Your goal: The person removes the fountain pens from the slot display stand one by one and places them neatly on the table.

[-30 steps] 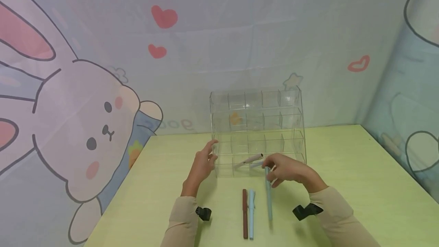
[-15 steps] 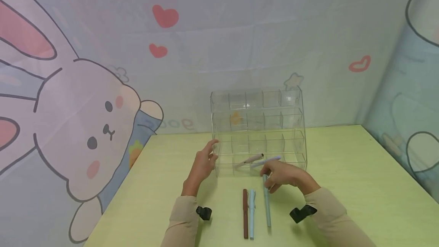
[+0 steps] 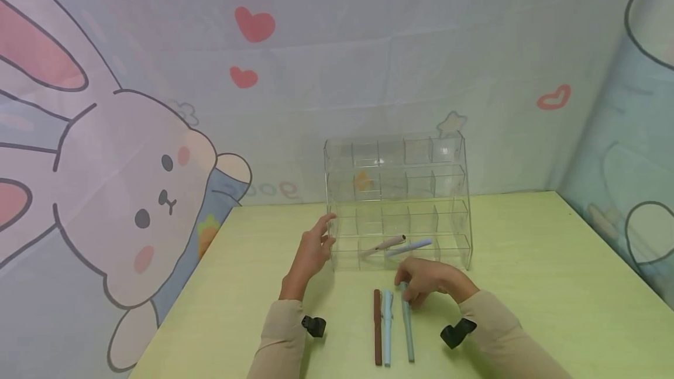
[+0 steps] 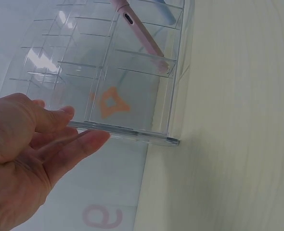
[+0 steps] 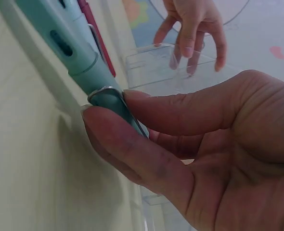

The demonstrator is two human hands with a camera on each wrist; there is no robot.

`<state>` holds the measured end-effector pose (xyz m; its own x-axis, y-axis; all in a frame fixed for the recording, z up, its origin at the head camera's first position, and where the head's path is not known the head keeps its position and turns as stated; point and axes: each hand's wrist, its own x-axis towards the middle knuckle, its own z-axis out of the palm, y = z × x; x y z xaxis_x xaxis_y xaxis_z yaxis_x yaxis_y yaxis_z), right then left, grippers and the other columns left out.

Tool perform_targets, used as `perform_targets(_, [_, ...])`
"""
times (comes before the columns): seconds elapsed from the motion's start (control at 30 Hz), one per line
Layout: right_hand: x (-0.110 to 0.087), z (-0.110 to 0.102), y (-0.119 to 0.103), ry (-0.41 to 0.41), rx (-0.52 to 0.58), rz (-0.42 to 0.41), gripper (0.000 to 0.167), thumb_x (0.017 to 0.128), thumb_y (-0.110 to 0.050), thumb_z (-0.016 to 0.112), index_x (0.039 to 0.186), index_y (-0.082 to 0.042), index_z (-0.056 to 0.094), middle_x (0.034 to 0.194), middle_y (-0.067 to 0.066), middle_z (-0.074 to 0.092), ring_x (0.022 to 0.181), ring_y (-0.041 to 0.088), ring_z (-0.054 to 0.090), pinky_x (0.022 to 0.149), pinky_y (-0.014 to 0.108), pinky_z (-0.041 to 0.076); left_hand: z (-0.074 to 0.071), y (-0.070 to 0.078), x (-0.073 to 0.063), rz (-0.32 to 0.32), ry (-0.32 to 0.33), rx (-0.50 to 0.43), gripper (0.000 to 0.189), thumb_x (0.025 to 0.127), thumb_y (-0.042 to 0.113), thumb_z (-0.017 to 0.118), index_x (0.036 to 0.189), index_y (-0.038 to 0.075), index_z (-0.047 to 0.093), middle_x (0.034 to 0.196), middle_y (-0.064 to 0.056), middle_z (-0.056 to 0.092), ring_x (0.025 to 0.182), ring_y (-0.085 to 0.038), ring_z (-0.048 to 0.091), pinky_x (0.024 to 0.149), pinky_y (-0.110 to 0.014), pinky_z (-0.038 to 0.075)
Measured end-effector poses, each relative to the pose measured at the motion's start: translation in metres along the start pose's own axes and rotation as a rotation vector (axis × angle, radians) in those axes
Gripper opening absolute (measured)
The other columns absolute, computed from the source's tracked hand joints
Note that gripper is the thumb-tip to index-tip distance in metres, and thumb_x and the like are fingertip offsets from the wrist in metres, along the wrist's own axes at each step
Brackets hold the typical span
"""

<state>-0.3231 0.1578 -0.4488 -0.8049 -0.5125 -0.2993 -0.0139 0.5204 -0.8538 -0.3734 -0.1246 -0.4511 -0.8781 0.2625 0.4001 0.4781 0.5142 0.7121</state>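
My right hand (image 3: pixel 432 278) pinches a teal-green pen (image 3: pixel 408 329) near its clip end, between thumb and fingers. The pen points toward me, close over the table; in the right wrist view its clip (image 5: pixel 103 90) lies right at the fingertips. My left hand (image 3: pixel 309 255) holds the left side panel of a clear acrylic tiered rack (image 3: pixel 421 213), with thumb and fingers on either side of the panel's edge (image 4: pixel 127 130). Inside the rack's lowest row lean a pale pink pen (image 3: pixel 387 244) and a lavender pen (image 3: pixel 413 247).
Just left of the teal-green pen, a dark red-brown pen (image 3: pixel 377 329) and a light blue pen (image 3: pixel 388 329) lie side by side on the yellow-green table (image 3: pixel 537 285). A printed cloth backdrop (image 3: pixel 389 81) hangs behind the rack.
My right hand has drawn back from the rack toward me and slightly left, bringing the teal-green pen along. The lavender pen has come fully into view. The left hand stays put.
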Motion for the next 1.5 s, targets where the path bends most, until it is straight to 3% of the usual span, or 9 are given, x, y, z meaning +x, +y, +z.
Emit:
perform_targets(0.4, [0.003, 0.003, 0.004, -0.013, -0.071, -0.015, 0.027, 0.079, 0.015, 0.07, 0.105, 0.008, 0.067, 0.089, 0.014, 0.064, 0.071, 0.028, 0.072, 0.064, 0.039, 0.059, 0.0, 0.0, 0.002, -0.01, -0.006, 0.0, 0.055, 0.096, -0.007, 0.06, 0.145, 0.015, 0.046, 0.142, -0.04, 0.04, 0.117, -0.049, 0.058, 0.063, -0.029, 0.053])
perform_targets(0.57, [0.004, 0.004, 0.004, -0.031, -0.086, -0.028, 0.029, 0.08, 0.017, 0.069, 0.107, 0.009, 0.069, 0.09, 0.015, 0.066, 0.071, 0.028, 0.073, 0.064, 0.038, 0.059, 0.0, 0.001, 0.002, 0.006, 0.005, 0.001, 0.055, 0.096, -0.009, 0.06, 0.144, 0.014, 0.047, 0.14, -0.042, 0.041, 0.115, -0.05, 0.059, 0.062, -0.03, 0.054])
perform_targets(0.87, [0.005, 0.009, 0.004, -0.009, -0.166, -0.04, 0.033, 0.077, 0.018, 0.071, 0.109, 0.012, 0.071, 0.107, 0.026, 0.069, 0.073, 0.029, 0.074, 0.068, 0.041, 0.059, 0.0, 0.001, 0.0, -0.005, -0.004, 0.016, 0.055, 0.097, -0.007, 0.059, 0.146, 0.014, 0.045, 0.14, -0.041, 0.042, 0.116, -0.048, 0.06, 0.065, -0.034, 0.056])
perform_targets(1.03, [0.005, 0.011, 0.003, 0.005, -0.177, -0.03, 0.032, 0.077, 0.017, 0.073, 0.107, 0.01, 0.072, 0.105, 0.022, 0.07, 0.074, 0.027, 0.074, 0.068, 0.041, 0.059, 0.0, 0.001, 0.001, -0.027, -0.022, -0.003, 0.055, 0.098, -0.005, 0.059, 0.147, 0.014, 0.044, 0.141, -0.041, 0.041, 0.116, -0.046, 0.06, 0.055, -0.027, 0.051])
perform_targets(1.2, [0.006, 0.012, 0.002, 0.007, -0.182, -0.028, 0.03, 0.077, 0.016, 0.074, 0.105, 0.007, 0.071, 0.099, 0.014, 0.069, 0.074, 0.024, 0.073, 0.069, 0.04, 0.059, -0.001, 0.001, 0.001, -0.008, -0.01, 0.001, 0.055, 0.097, -0.006, 0.059, 0.147, 0.013, 0.045, 0.14, -0.042, 0.041, 0.115, -0.047, 0.061, 0.057, -0.025, 0.051])
perform_targets(1.5, [0.007, 0.015, 0.002, 0.015, -0.203, -0.021, 0.029, 0.078, 0.015, 0.076, 0.105, 0.007, 0.071, 0.1, 0.013, 0.07, 0.075, 0.024, 0.074, 0.072, 0.041, 0.059, 0.001, -0.004, 0.0, 0.002, 0.003, 0.024, 0.055, 0.096, -0.006, 0.06, 0.146, 0.014, 0.046, 0.139, -0.043, 0.042, 0.115, -0.048, 0.06, 0.062, -0.03, 0.052])
